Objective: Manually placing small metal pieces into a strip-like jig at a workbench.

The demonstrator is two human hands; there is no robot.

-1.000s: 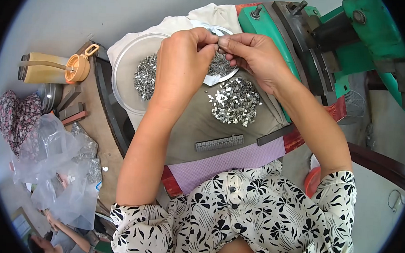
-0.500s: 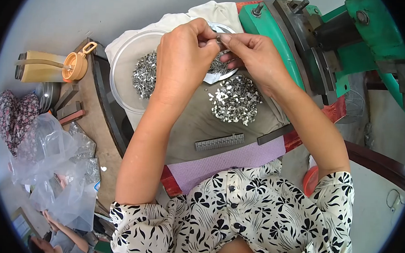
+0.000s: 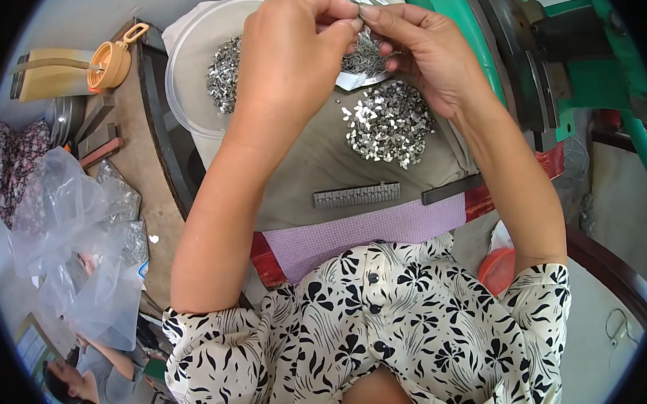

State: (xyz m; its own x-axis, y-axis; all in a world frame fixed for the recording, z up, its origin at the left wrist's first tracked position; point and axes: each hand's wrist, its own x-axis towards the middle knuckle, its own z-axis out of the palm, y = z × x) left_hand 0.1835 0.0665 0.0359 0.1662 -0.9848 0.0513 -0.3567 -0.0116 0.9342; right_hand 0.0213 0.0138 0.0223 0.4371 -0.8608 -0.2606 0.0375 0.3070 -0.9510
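My left hand (image 3: 290,61) and my right hand (image 3: 426,50) meet at the fingertips over the far side of the work surface. Both are closed in a pinch on a small dark metal piece (image 3: 360,18), too small and too covered to tell its shape. Beneath the hands, a round dish (image 3: 350,80) lined with white holds thin metal pins (image 3: 366,61). Near my right wrist lies a loose heap of small flat metal pieces (image 3: 390,125), some shiny and some dark. A clear round tray (image 3: 178,114) with small silvery parts (image 3: 224,76) is partly hidden behind my left forearm.
A grey toothed bar (image 3: 357,195) and a dark flat bar (image 3: 452,188) lie near a purple cloth (image 3: 366,230). A green machine (image 3: 488,53) stands at the right. Plastic bags (image 3: 81,218) and an orange-lidded bottle (image 3: 111,65) are at the left; another person (image 3: 99,373) sits lower left.
The whole view has shifted, so the trays and heap appear higher in the picture. My hands stay pinched together over the dish.
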